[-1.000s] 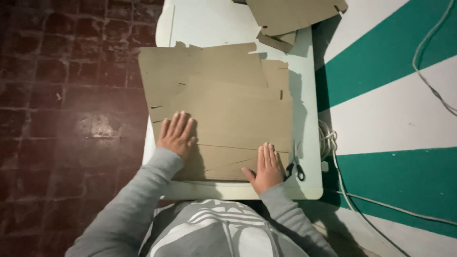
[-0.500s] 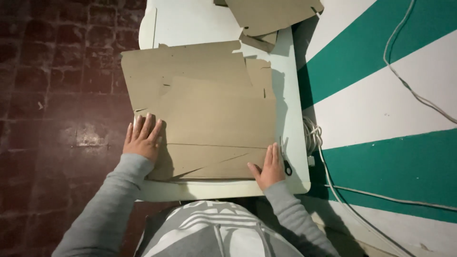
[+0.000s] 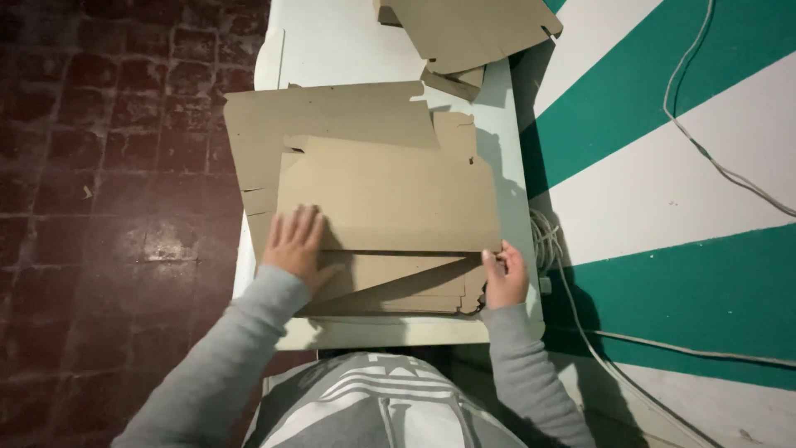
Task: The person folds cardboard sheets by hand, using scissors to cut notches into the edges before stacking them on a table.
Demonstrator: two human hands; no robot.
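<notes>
We saw more cardboard pieces [image 3: 473,33] at the white worktop's [image 3: 348,46] far end, pale cables [image 3: 713,158] beside it, and a dark tiled floor [image 3: 116,166].

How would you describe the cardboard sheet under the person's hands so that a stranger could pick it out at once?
Start at the white table beside the green and white striped surface. On its near half lies a stack of flat brown cardboard; the sheet meant is the top one, with the left hand flat on it and the right hand gripping its near right corner. Unlike the cardboard pieces at the far end, hands touch it.
</notes>
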